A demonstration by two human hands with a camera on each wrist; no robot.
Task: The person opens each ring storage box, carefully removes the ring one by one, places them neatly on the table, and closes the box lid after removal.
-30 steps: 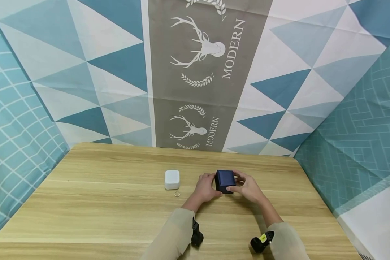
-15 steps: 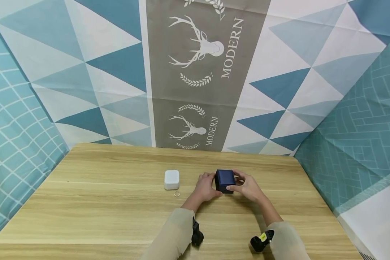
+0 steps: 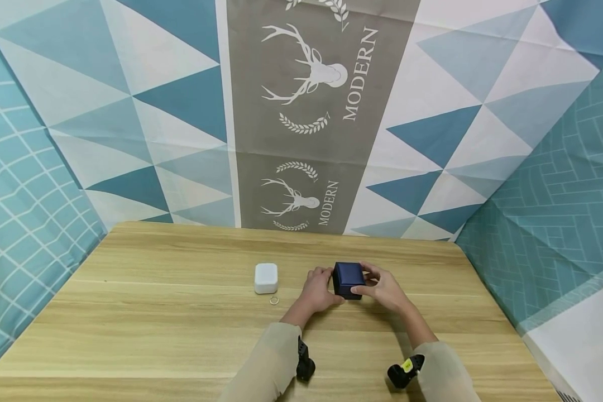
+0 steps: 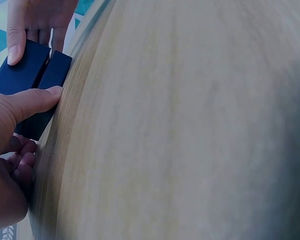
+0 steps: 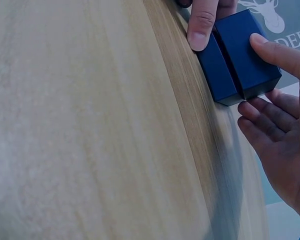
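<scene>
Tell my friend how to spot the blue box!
Find the wooden table, then look between the left hand and the right hand. They hold the blue box: dark, square-edged and split by a gap, while the white box is rounded and untouched.

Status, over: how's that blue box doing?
Left hand: grip on base. Right hand: grip on lid. Blue box: lid looks slightly parted from base. Nothing seen blocking; ring, white box off left.
</scene>
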